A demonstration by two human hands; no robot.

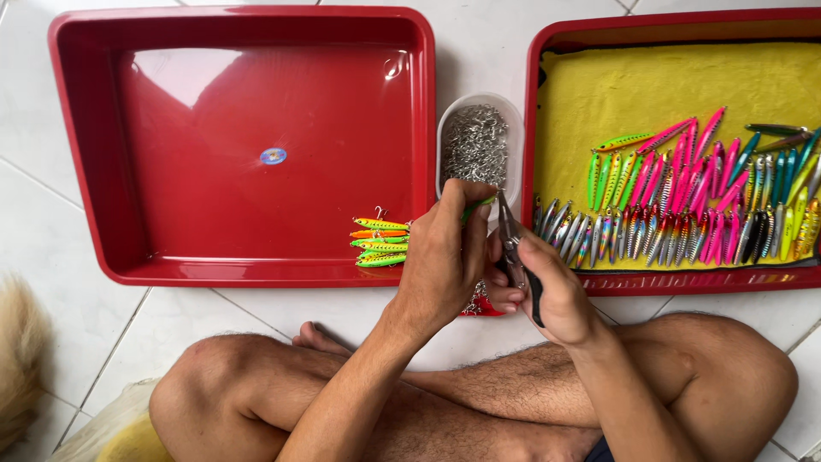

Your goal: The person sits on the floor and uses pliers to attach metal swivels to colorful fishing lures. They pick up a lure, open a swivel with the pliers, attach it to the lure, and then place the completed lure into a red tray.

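A person's left hand (445,248) grips a green fishing lure (477,207) while the right hand (547,287) clasps split-ring pliers (513,248) at six o'clock of a white tub of rings (475,141); a round blue sticker (273,156) marks the left red tray (85,154).

Green lure (479,205) mostly hidden in left hand (445,252); right tray (532,154) cut off by edge

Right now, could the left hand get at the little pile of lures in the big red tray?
Probably yes. The left hand sits right beside the pile of lures, nothing between them, but it already grips a green lure, so it would need to let go first.
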